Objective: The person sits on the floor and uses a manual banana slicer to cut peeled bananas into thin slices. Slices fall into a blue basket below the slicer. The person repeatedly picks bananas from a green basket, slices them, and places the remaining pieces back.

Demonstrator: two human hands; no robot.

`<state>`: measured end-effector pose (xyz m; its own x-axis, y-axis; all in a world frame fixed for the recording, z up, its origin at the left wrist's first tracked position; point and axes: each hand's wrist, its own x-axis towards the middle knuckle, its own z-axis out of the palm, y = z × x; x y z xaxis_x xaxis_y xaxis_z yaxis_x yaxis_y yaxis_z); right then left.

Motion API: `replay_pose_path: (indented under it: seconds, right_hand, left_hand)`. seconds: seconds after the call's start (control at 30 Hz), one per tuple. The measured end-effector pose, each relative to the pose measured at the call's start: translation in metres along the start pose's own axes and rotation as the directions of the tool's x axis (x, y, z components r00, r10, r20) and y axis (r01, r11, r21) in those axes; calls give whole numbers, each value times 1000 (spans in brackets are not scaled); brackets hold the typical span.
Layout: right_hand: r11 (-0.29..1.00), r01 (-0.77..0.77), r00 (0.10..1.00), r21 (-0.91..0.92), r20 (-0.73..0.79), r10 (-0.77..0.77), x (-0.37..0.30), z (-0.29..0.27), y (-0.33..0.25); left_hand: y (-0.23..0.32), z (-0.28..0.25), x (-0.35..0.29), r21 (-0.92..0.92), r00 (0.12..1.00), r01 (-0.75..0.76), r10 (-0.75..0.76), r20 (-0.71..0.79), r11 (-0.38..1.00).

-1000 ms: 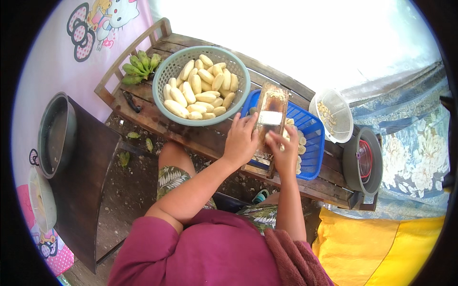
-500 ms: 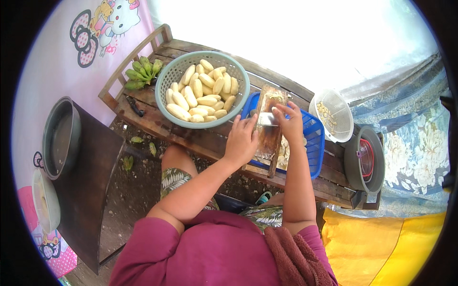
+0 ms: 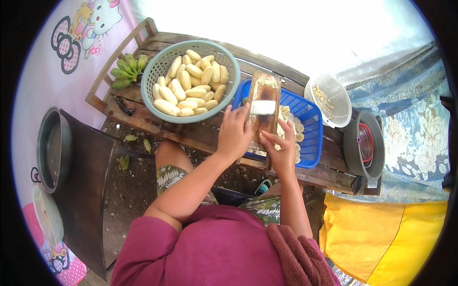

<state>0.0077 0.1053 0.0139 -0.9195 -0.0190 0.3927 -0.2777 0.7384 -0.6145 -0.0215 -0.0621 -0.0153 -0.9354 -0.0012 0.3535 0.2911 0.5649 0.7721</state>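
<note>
A wooden slicer board [image 3: 265, 93] with a shiny metal blade plate [image 3: 263, 107] slants over a blue plastic basket [image 3: 312, 143]. My left hand [image 3: 234, 136] is closed on the slicer's left edge, fingers along its side. Low on the board, the fingers of my right hand [image 3: 282, 148] are drawn together in a pinch; whatever they hold is hidden. Pale round banana slices [image 3: 298, 128] lie in the basket under and beside the board. Just left of it, a grey-green colander [image 3: 149, 81] is heaped with peeled bananas [image 3: 179, 90].
The slatted wooden bench [image 3: 191, 138] bears unpeeled green bananas [image 3: 128, 69], a dark-handled tool [image 3: 124, 106], a white strainer [image 3: 346, 107] with small pieces and a grey basin [image 3: 350, 152]. A dark board [image 3: 83, 190] and another basin [image 3: 40, 148] stand at left. Peel scraps [image 3: 125, 162] litter the ground.
My right hand has slid down the slicer from the blade toward its lower end. The blade plate now shows uncovered. My left hand stays on the board's edge; the whole view has shifted slightly.
</note>
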Motion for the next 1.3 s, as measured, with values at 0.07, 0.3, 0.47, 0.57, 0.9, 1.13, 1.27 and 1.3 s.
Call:
replay_pose_path:
  seconds: [0.07,0.3,0.47,0.57,0.9,1.13,1.27,1.3]
  right_hand:
    - [998,15,1000,-66,-15,-16,18,6,8]
    - [999,-16,987,-48,-161,9,100,34,44]
    - [998,-12,999,-60,-47,10,23,13,14]
    - [1000,-25,1000,-7,-19,25,9,13,13]
    - [976,-135,974,173,-159,163,86,43,51]
    - [984,-146,987,101,-45,152,6,24,20]
    - [973,-174,974,151,-119,193,65,43,43]
    - [963,-196,968,186,-118,220,82,48,50]
  left_hand:
    - [-1,1,-1,15,1000,4,-4,14,1000]
    - [1,-2,3,41,998,14,-17,52,999]
    - [1,-2,1,36,999,12,-13,35,999]
    - [-1,0,1,43,1000,10,-11,16,999]
    - [3,-1,4,62,996,45,-50,71,997]
    - [-1,2,2,36,998,23,-25,58,999]
    - [-1,0,1,50,998,11,-15,66,999]
    - [-1,0,2,51,998,14,-18,67,999]
